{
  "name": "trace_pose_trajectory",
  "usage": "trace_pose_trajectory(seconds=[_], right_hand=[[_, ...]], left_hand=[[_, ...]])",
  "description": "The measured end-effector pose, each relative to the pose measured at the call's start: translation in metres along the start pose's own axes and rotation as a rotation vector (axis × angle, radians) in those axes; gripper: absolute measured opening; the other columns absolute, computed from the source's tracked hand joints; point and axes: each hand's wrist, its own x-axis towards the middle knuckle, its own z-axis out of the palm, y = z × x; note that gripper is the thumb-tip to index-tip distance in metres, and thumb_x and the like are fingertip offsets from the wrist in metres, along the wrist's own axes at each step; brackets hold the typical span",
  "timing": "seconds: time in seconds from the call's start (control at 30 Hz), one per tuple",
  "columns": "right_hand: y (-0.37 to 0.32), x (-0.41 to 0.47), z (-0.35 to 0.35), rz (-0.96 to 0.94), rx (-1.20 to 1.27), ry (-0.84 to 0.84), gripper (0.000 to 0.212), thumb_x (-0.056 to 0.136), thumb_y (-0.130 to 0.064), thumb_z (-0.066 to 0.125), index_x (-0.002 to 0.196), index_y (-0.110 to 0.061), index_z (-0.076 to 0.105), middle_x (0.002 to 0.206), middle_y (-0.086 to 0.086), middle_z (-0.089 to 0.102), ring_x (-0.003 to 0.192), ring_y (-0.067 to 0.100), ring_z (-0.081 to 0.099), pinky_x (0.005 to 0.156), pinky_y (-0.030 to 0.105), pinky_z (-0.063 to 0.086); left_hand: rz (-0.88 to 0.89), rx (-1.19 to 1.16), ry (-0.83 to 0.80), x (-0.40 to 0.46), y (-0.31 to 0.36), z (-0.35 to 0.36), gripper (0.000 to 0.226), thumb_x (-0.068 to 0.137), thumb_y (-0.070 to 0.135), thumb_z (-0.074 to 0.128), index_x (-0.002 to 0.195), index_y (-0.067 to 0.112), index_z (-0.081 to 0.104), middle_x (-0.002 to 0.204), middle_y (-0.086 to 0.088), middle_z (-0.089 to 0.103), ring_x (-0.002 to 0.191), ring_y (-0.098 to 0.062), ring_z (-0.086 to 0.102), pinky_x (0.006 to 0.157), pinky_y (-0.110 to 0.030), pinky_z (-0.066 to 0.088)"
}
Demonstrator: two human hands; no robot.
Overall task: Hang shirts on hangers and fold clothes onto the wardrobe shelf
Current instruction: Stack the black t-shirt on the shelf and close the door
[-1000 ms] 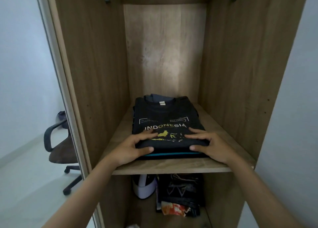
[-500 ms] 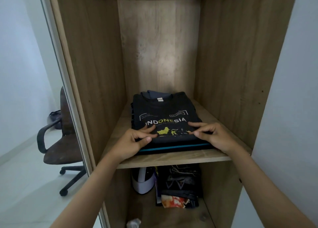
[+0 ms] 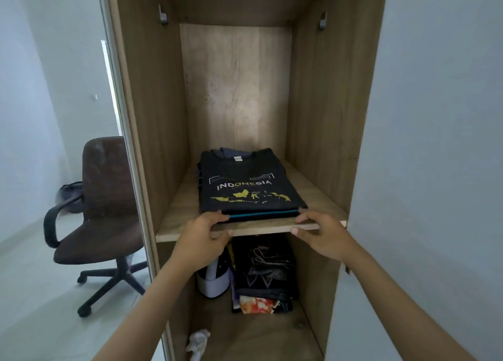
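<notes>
Stack: folded dark clothes (image 3: 249,197) on the light wooden wardrobe shelf (image 3: 174,219), centred between the side walls, front edge close to the shelf lip.
Top item: black folded T-shirt (image 3: 245,175) – print reads "INDONESIA" in white and yellow letters, yellow map of islands under it, small white boxed text above, too small to read; white neck tag at the collar, writing not legible.
Lower layers: a teal stripe (image 3: 262,215) shows along the front edge of the stack; a grey-blue garment (image 3: 231,151) peeks out at the back.
Left hand (image 3: 202,240): at the front left corner of the stack, fingers curled over the shelf edge, fingertips touching the bottom of the pile – grip on fabric or board, cannot tell.
Right hand (image 3: 322,236): at the front right corner, fingers bent, thumb under the shelf lip, fingertips at the stack's edge; real grip cannot be told.
Lower compartment: white and black rounded object (image 3: 213,281), dark clothes pile (image 3: 264,273) with an orange-white patterned piece (image 3: 257,305), crumpled white scrap (image 3: 197,343) on the bottom board.
Upper space: two grey metal rod brackets (image 3: 163,16) on the side walls.
Room: brown swivel office chair with black armrests (image 3: 100,211) left of the wardrobe, on a pale floor.
</notes>
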Motion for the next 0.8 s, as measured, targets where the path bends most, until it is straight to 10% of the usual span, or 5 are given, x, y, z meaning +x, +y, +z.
trace_pose_trajectory(seconds=[0.4,0.8], right_hand=[[-0.059,-0.263,-0.085,0.022,0.035,0.305,0.014,0.084,-0.032,0.069,0.098,-0.03,0.067,0.102,-0.019,0.067,0.096,-0.002,0.062,0.077,0.0,0.039],[-0.083,-0.391,-0.211,-0.088,-0.127,0.926,0.019,0.084,-0.02,0.066,0.098,-0.031,0.06,0.094,-0.003,0.064,0.079,0.016,0.063,0.066,0.024,0.051]], left_hand=[[0.12,-0.359,-0.169,-0.181,0.155,0.075,0.032,0.089,0.024,0.062,0.12,0.027,0.058,0.117,0.017,0.059,0.106,0.005,0.055,0.085,-0.007,0.043],[0.532,-0.56,-0.161,-0.235,0.311,0.158,0.027,0.085,0.018,0.066,0.112,0.019,0.063,0.114,0.009,0.055,0.107,0.008,0.05,0.089,-0.003,0.035]])
